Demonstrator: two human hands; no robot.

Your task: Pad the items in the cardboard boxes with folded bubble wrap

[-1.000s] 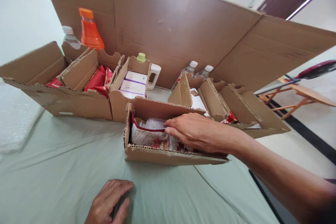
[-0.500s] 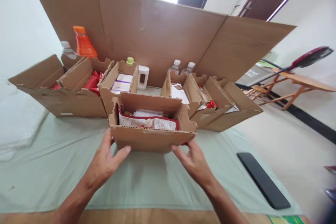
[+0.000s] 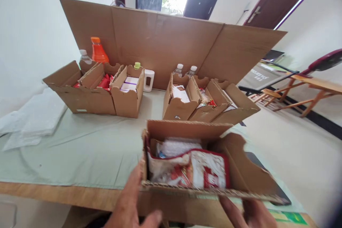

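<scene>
I hold a small open cardboard box (image 3: 184,130) lifted close to me at the table's front edge. My left hand (image 3: 130,203) grips its left front side and my right hand (image 3: 245,212) grips it from below at the right. Inside the box lie red and white packets (image 3: 203,172) and a white wrapped item (image 3: 176,146).
On the green cloth (image 3: 80,149) stand two rows of open cardboard boxes, one left (image 3: 85,99) and one right (image 3: 203,108), holding red packets and white cartons. Bottles, one orange (image 3: 98,50), stand before an upright cardboard sheet (image 3: 165,42). A black phone (image 3: 280,194) lies at right. White wrap (image 3: 32,121) lies at left.
The box has come off the cloth and moved toward me and to the right. Both hands shifted from its front corners to gripping it. The view pulled back from the table.
</scene>
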